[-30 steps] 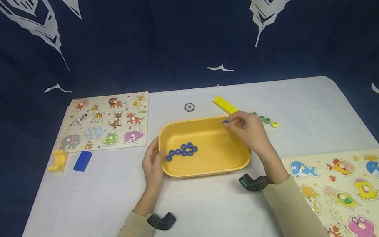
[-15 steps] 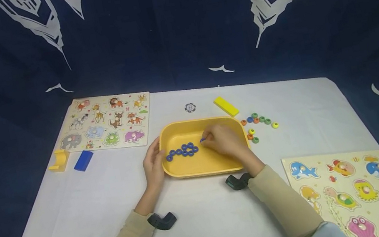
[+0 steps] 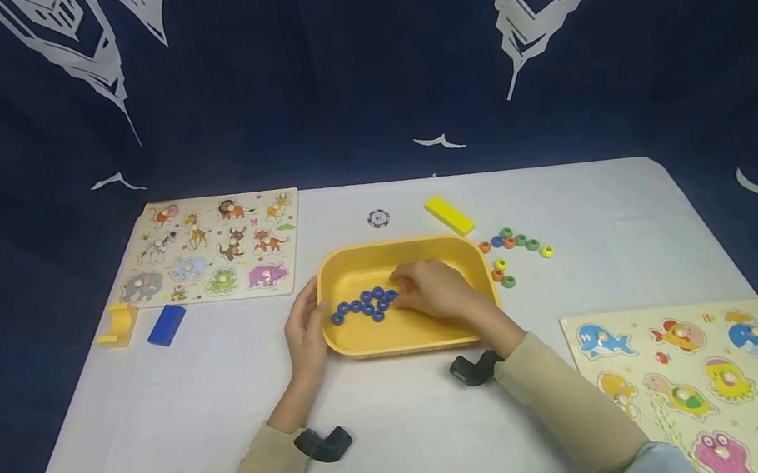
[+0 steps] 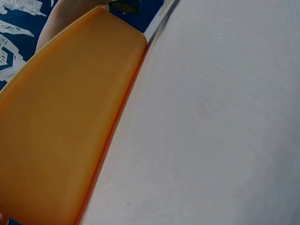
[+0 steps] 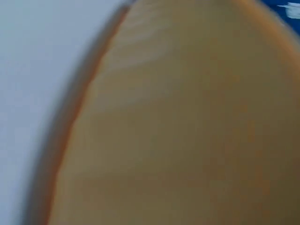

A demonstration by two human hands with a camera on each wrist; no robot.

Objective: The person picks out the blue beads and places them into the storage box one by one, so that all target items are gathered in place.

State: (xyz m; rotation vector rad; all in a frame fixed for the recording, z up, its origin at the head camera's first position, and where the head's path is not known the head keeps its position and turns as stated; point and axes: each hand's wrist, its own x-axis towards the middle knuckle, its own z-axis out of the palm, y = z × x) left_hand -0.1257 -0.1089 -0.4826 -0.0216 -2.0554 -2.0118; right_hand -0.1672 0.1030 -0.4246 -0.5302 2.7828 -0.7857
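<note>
My left hand (image 3: 306, 338) grips the left end of a yellow plastic tray (image 3: 436, 342), thumb over the rim. In the left wrist view, the tray's long side wall (image 4: 70, 122) fills the left part. Inside the tray, several blue ring beads (image 3: 368, 308) lie in a cluster left of centre. My right hand (image 3: 438, 291) reaches into the tray over its right half. Its thumb and index finger stand slightly apart, with the tips right at the bead (image 3: 392, 296) on the cluster's right edge. The right wrist view shows only blurred tray wall (image 5: 164, 140).
Loose orange, green, yellow and blue beads (image 3: 520, 240) lie right of the tray. Behind it are a yellow block (image 3: 450, 215) and a poker chip (image 3: 378, 218). An animal puzzle board (image 3: 214, 249), yellow arch (image 3: 119, 325) and blue block (image 3: 166, 325) are left; a sea-animal board (image 3: 702, 382) is front right.
My right hand has carried a blue bead from the tray's right rim leftward to the cluster. The cluster has gained a bead and its right side has shifted. My left hand keeps its hold.
</note>
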